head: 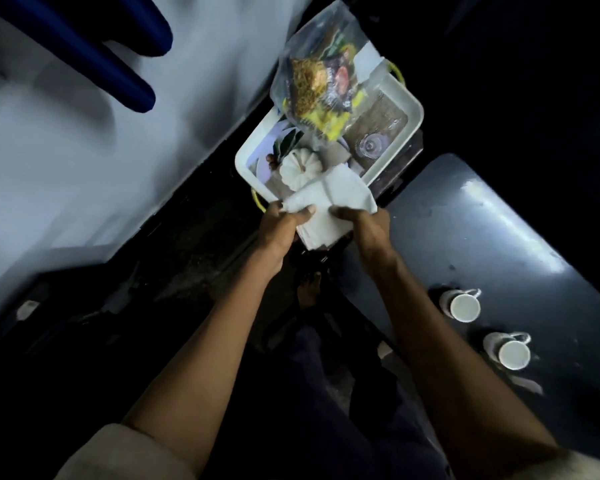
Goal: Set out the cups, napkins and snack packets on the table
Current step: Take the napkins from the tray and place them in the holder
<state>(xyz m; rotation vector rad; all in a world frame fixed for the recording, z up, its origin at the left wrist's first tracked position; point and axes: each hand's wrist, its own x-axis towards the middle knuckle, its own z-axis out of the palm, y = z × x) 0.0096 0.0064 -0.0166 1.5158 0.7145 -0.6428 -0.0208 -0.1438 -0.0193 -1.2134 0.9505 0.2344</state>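
Both my hands hold a stack of white napkins (329,206) just in front of a white tray (407,129). My left hand (283,225) pinches the top napkin's left edge, thumb on top. My right hand (364,225) grips the stack's right side. On the tray lies a clear bag of snack packets (321,81), with a white pumpkin-shaped lid or dish (300,166) near its front. Two white cups (463,306) (511,353) stand upright on the dark table (482,230) to the right.
The tray has yellow handles and a printed picture on its floor. A pale wall or seat surface (84,150) runs along the left, with blue bars (94,53) at the top left. The floor between is dark, and my legs show below.
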